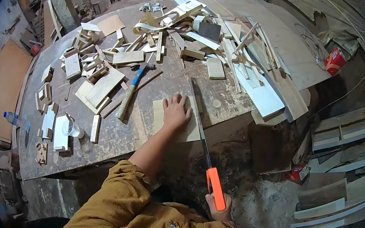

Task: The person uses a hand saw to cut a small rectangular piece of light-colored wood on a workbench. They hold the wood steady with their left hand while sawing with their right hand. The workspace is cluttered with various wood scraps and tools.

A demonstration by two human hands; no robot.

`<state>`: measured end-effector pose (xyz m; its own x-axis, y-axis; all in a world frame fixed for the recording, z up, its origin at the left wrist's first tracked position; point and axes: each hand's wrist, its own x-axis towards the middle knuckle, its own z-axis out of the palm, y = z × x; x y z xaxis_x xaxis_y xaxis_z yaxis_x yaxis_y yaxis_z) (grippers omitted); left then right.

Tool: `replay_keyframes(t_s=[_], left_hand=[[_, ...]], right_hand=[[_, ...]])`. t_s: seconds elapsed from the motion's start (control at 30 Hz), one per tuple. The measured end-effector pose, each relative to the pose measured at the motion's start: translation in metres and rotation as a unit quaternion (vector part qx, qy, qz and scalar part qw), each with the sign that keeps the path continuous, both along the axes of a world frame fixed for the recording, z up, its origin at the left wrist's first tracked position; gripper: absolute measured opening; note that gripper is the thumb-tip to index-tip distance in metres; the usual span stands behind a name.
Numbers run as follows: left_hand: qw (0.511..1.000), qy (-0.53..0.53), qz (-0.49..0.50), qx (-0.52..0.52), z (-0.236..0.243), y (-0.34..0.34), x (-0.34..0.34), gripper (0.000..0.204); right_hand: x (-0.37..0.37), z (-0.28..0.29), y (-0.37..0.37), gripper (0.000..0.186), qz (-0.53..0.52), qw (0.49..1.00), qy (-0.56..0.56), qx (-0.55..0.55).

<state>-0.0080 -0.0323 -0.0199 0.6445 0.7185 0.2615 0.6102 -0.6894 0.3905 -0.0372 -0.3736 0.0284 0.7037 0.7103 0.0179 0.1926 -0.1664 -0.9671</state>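
Observation:
My left hand (pixel 176 113) lies flat with fingers stretched out on a thin pale board (pixel 190 133) at the near edge of the workbench. In my right hand (pixel 220 210) is the orange handle of a handsaw (pixel 216 188), fingers wrapped round it. The saw's long blade points away from me, running along the right side of the board just beside my left fingers. Whether its teeth touch the board I cannot tell. A hammer (pixel 133 86) with a blue and tan handle rests on the bench to the left of my left hand.
Wood offcuts (pixel 129 57) are scattered over the left and middle of the workbench (pixel 112 151). Long strips and a white panel (pixel 260 92) lie at the right. A clear cup (pixel 76 131) and a plastic bottle (pixel 17 120) are at the left. Curved panels (pixel 342 202) lean beyond the right side.

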Motion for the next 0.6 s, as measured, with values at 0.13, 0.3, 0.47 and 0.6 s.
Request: replay_keyframes(t_s=[0.13,0.3,0.47,0.6], left_hand=[[1.0,0.007,0.017,0.018,-0.006,0.002,-0.001,0.053],[1.0,0.007,0.01,0.018,-0.001,-0.002,-0.001,0.051],[1.0,0.0,0.013,0.023,-0.004,-0.001,-0.001,0.051],[1.0,0.004,0.022,0.014,-0.004,-0.001,-0.002,0.052]], right_hand=[[-0.003,-0.005,0.018,0.025,0.007,1.0,-0.018,0.011],[-0.004,-0.005,0.008,0.028,0.009,0.999,-0.048,-0.007],[0.01,0.002,0.051,0.03,0.012,0.998,-0.066,0.009],[0.003,-0.01,0.04,0.026,0.023,0.995,-0.102,0.006]])
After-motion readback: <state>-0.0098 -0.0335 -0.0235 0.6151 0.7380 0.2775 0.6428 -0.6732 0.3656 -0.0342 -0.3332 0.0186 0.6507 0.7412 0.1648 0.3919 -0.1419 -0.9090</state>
